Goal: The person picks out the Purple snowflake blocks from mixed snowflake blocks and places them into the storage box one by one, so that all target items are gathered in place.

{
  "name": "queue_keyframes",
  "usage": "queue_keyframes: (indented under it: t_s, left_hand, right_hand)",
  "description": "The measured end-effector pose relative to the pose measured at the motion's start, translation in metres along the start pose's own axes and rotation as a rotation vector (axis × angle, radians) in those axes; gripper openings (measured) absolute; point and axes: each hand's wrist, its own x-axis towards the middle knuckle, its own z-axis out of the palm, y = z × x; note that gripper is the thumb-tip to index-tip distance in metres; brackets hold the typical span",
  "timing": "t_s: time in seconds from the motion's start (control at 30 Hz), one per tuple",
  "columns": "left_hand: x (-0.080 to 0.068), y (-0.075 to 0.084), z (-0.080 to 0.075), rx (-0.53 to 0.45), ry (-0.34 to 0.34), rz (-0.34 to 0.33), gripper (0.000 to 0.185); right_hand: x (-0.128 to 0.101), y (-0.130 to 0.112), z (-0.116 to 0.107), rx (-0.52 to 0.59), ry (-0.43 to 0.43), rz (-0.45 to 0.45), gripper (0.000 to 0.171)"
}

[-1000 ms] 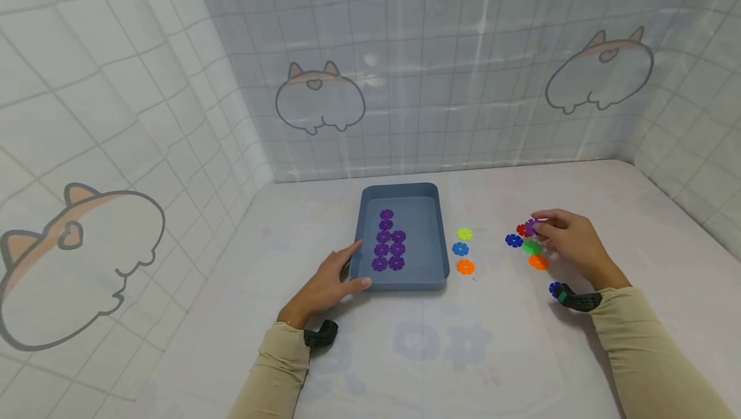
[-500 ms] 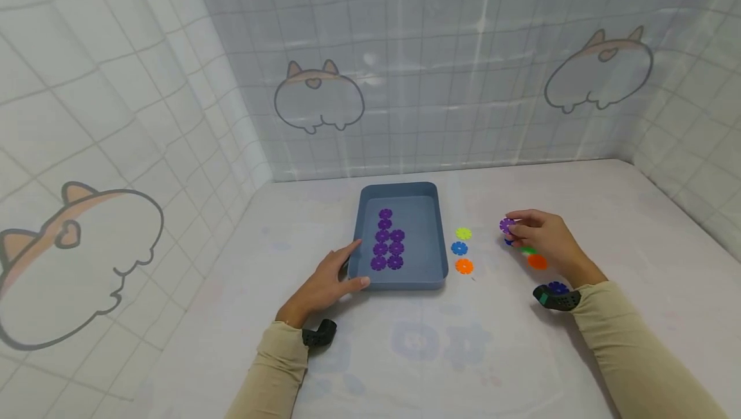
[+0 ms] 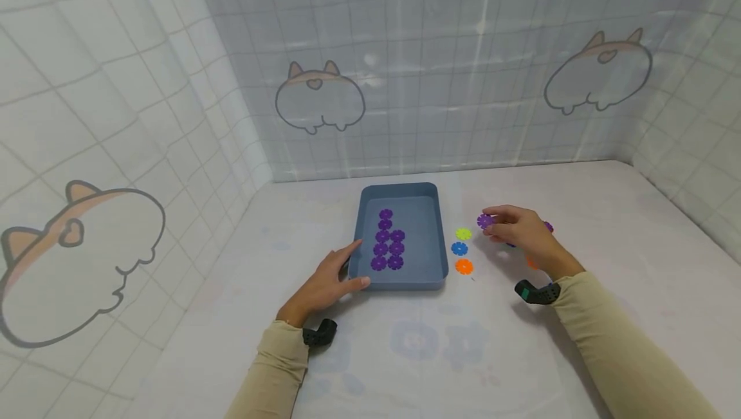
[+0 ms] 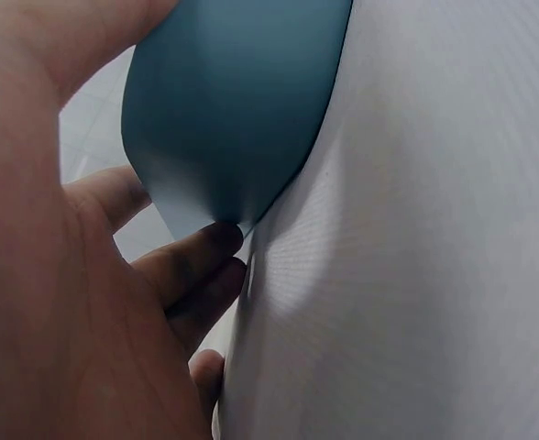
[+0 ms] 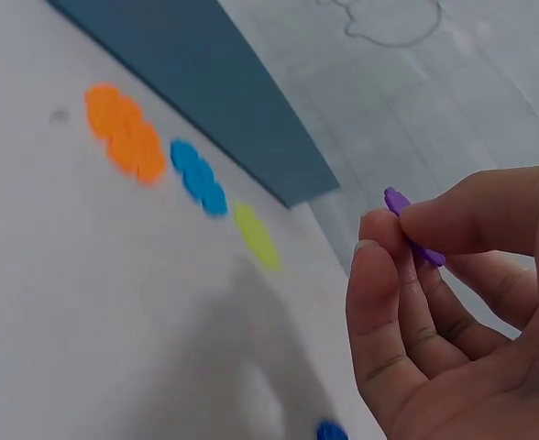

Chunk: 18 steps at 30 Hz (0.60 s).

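Observation:
My right hand (image 3: pixel 523 232) pinches a purple snowflake disc (image 3: pixel 485 221) between thumb and fingertips, held above the table right of the tray. In the right wrist view the purple disc (image 5: pixel 414 229) shows nearly edge-on. My left hand (image 3: pixel 322 282) holds the near left corner of the blue-grey tray (image 3: pixel 425 280), thumb on the front rim and index finger along the left rim. The left wrist view shows fingertips against the tray's outer wall (image 4: pixel 224 101). Inside the tray, several purple discs (image 3: pixel 383 236) lie in two columns on the left side.
Between tray and right hand lie a yellow disc (image 3: pixel 464 233), a blue disc (image 3: pixel 460 248) and an orange disc (image 3: pixel 464 266). More discs are partly hidden by the right hand and wrist, among them a purplish one (image 3: pixel 548 226). Tile-patterned sheets stand behind and at the sides.
My right hand has moved left with the purple disc, from above the right-hand discs to near the yellow one. The left hand and the tray have stayed in place.

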Motion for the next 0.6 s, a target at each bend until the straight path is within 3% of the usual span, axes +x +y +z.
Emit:
queue_keyframes:
  t_s: [0.13, 0.6]
  left_hand:
    - [0.0, 0.0, 0.0, 0.004, 0.001, 0.003, 0.086]
    - [0.002, -0.001, 0.0, 0.013, -0.005, 0.008, 0.086]
  right_hand:
    - [0.011, -0.005, 0.013, 0.022, -0.036, -0.036, 0.047]
    - [0.04, -0.025, 0.043, 0.031, -0.094, -0.031, 0.043]
